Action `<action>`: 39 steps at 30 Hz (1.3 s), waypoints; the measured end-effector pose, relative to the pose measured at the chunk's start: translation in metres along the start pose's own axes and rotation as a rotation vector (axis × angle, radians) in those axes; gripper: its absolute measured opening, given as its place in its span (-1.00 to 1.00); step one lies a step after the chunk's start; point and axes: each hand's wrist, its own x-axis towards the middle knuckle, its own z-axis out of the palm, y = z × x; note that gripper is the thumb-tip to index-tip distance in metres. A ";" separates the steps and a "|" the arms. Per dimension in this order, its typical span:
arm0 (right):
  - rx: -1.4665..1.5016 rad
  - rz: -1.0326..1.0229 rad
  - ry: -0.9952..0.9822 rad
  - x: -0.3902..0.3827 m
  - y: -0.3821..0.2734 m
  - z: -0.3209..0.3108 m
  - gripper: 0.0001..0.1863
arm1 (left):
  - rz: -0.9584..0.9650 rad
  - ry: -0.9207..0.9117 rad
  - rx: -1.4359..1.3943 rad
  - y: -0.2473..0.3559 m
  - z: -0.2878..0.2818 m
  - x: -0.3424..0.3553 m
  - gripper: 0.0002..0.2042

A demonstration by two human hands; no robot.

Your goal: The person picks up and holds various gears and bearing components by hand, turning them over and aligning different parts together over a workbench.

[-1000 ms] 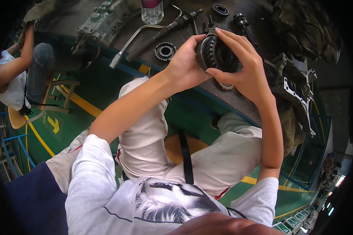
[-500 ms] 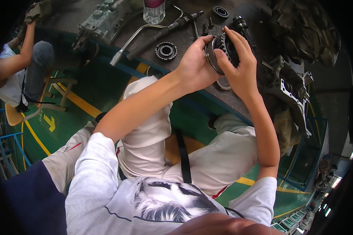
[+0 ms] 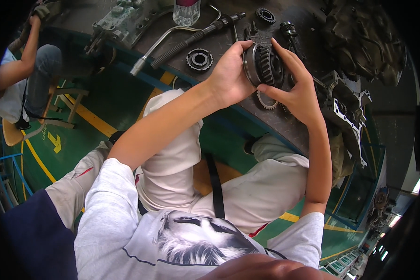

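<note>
My left hand (image 3: 228,77) and my right hand (image 3: 296,86) are wrapped round a dark toothed gear assembly (image 3: 264,65) over the bench edge, left fingers at its outer ring, right fingers and thumb along its far side and lower rim. Just under it a toothed ring (image 3: 267,102) rests on the bench (image 3: 172,63). A hub gear (image 3: 199,60) lies to the left, beside a splined shaft (image 3: 186,44) and a bent metal wrench (image 3: 142,63). Behind are a small gear (image 3: 265,17) and a shaft with a bearing (image 3: 289,30).
A housing (image 3: 345,107) stands at the bench's right, a dark casting (image 3: 359,42) behind it, another casting (image 3: 119,23) at the back left with a water bottle (image 3: 185,14). A co-worker (image 3: 14,79) sits at left. Dark-blue clothing (image 3: 28,233) is close at lower left.
The gear assembly shifted slightly right and turned in my hands. My right thumb rose across it, then moved back down to its lower rim.
</note>
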 end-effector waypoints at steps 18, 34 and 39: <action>-0.141 -0.055 0.143 -0.012 0.021 0.004 -0.17 | 0.437 0.051 -0.070 0.073 0.045 -0.027 -0.46; -0.171 -0.093 -0.004 0.016 0.013 0.073 -0.13 | 0.672 0.030 0.090 0.114 0.041 -0.067 -0.48; 0.020 0.051 0.042 0.019 0.009 0.072 -0.09 | 0.644 0.000 0.101 0.118 0.037 -0.069 -0.48</action>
